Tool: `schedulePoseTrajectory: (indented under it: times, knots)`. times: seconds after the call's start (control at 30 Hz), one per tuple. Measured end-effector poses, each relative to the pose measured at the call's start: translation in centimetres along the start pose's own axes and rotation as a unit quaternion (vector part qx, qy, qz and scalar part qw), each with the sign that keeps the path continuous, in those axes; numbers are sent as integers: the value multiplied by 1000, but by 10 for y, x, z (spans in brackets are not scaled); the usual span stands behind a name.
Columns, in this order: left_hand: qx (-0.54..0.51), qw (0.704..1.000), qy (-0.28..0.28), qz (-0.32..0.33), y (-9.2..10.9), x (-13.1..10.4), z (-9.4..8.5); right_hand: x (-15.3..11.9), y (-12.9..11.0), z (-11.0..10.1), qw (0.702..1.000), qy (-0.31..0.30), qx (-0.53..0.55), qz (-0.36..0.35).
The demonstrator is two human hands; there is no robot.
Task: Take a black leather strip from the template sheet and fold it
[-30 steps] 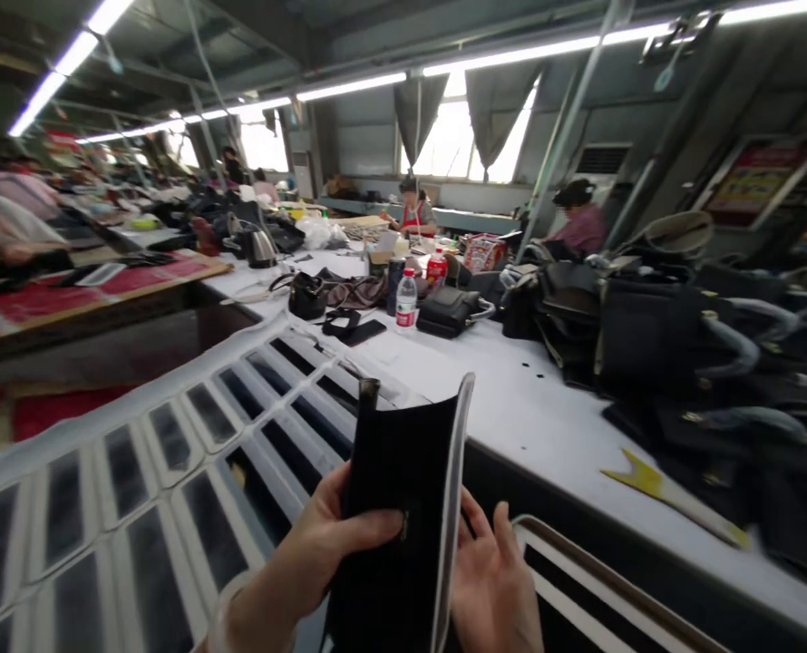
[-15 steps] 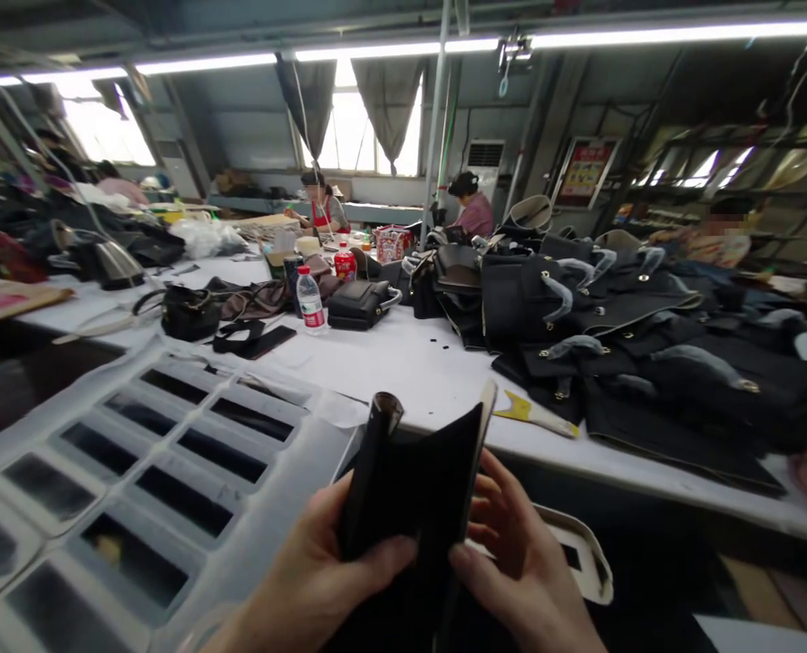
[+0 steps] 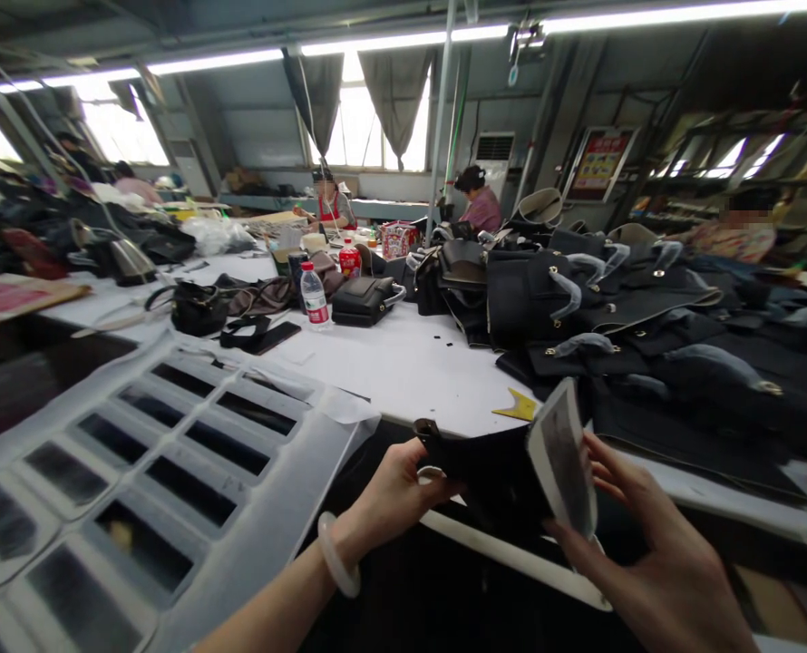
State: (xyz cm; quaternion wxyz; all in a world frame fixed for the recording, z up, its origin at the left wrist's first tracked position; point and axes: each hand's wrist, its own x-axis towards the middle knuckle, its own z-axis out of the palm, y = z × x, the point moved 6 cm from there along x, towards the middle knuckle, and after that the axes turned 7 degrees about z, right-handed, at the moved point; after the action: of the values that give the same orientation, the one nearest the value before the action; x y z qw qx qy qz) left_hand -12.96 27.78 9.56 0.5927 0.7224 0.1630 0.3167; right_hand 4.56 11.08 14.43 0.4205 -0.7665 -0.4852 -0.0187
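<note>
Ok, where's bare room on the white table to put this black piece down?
The bare stretch of the white table lies between the water bottle and black strap on the left and the bag pile on the right, just beyond the yellow scrap. The right side and the far end are crowded.

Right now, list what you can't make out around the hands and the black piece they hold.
- Black piece, head view: its lower edge merges with the dark space under the table.
- Right hand: the wrist is cut off by the bottom edge; the fingertips sit behind the pale-edged flap.
- Left hand: the piece covers its fingertips.
- Yellow scrap: partly hidden behind the flap.
- Bottle label: too small to read.
</note>
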Motion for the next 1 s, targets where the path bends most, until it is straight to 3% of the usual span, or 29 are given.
schedulePoseTrajectory:
  times: [0.2, 0.37, 0.67, 0.77, 0.9, 1.0]
  knots:
    - [21, 999, 18, -20, -24, -7, 10, -3, 11, 13, 994, -6, -83, -74]
    - [60, 995, 58, -62, -47, -10, 5, -2, 12, 27, 980, -30, -155, -121]
    - [69, 986, 114, -105, -71, -34, -25, -12, -8, 41, 891, -27, -338, -302]
    - [34, 982, 145, -118, -88, -44, -30, -18, -9, 54, 882, -38, -338, -327]
    - [-61, 969, 173, -166, -116, -59, -22, -22, -2, 75, 889, -106, -296, -332]
    - [-133, 954, 177, -204, -130, -70, -8, -13, 11, 86, 898, -218, -280, -260]
